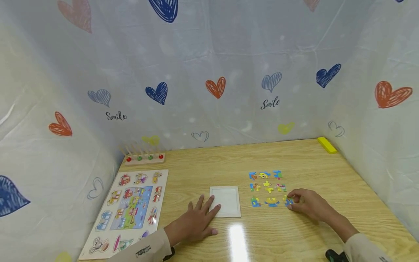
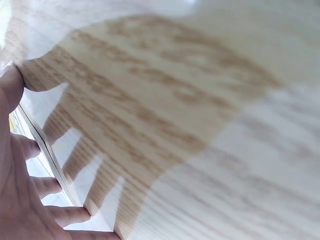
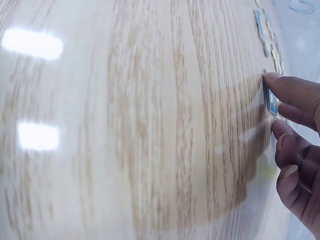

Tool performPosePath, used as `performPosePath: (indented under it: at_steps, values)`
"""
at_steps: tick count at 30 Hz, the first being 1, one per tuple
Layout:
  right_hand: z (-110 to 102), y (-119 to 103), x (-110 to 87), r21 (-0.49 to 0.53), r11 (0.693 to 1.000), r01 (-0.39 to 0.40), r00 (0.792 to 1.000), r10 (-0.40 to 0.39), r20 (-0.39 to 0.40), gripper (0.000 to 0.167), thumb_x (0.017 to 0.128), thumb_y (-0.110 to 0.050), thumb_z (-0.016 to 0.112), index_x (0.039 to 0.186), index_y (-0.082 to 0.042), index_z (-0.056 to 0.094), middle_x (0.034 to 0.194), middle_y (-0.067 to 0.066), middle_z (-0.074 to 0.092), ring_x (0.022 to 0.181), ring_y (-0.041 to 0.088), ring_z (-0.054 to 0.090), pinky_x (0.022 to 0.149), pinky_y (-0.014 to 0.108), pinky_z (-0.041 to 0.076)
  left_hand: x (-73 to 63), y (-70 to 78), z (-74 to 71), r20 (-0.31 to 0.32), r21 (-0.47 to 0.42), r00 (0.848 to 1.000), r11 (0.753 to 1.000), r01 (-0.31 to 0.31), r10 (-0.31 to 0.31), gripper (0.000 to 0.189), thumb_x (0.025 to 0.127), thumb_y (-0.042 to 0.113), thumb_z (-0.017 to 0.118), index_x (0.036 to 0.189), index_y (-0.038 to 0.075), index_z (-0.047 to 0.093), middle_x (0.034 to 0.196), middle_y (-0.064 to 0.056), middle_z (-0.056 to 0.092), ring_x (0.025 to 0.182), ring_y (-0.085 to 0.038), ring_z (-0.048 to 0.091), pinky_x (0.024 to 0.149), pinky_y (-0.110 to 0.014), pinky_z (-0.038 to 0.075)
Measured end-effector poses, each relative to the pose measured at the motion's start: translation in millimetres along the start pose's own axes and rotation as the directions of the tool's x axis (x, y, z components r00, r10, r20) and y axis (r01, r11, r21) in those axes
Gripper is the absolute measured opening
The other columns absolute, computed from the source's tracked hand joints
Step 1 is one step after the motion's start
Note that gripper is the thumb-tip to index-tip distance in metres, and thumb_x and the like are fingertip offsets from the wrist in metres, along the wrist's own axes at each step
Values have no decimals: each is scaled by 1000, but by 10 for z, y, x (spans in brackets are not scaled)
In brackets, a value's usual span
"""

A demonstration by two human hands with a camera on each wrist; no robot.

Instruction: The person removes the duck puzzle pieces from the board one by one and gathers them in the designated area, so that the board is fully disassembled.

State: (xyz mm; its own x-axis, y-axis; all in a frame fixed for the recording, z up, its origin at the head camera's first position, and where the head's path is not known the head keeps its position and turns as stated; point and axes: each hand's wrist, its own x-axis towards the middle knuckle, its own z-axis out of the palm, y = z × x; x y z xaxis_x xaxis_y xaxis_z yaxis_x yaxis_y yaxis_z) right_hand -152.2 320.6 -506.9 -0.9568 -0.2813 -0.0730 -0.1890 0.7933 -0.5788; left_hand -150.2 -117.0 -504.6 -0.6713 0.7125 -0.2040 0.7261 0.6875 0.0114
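Fingers spread, my left hand [image 1: 198,222] lies at the left side of a white square puzzle tray [image 1: 230,204], fingertips on its edge. My right hand [image 1: 309,204] pinches the blue-and-yellow corner jigsaw puzzle piece [image 1: 288,201] between thumb and fingers. In the right wrist view, that puzzle piece [image 3: 272,102] shows its blue side close to the tabletop. Several other jigsaw pieces lie apart in three rows right of the tray, among them a yellow centre piece [image 1: 268,187] and a yellow-and-blue bottom piece [image 1: 271,202].
On the left lies a picture puzzle board [image 1: 131,207] with vehicle shapes, partly under the left sleeve. Behind it stands a wooden peg rack [image 1: 145,160] with red and green beads. A yellow block [image 1: 326,145] sits at the back right corner. Heart-printed curtains enclose the table.
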Motion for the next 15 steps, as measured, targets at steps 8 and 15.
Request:
performPosePath:
  at_steps: [8,15]
  values:
    - [-6,-7,30,-38,999,-2,999,1,-32,41,89,-35,76,118,-7,68,88,-8,62,63,1,45,57,22,41,-14,9,-12,11,-15,1000,1000,11,-11,75,101,65,35,161,22,24,166,-18,21,145,-51,31,98,-66,45]
    - [-143,-119,17,-133,991,8,971,-40,-235,44,92,-43,72,121,-10,69,91,-6,66,55,0,44,45,24,36,-34,-32,-95,-7,-56,1000,998,7,-8,76,100,64,40,160,19,27,165,-21,20,147,-50,26,102,-69,40]
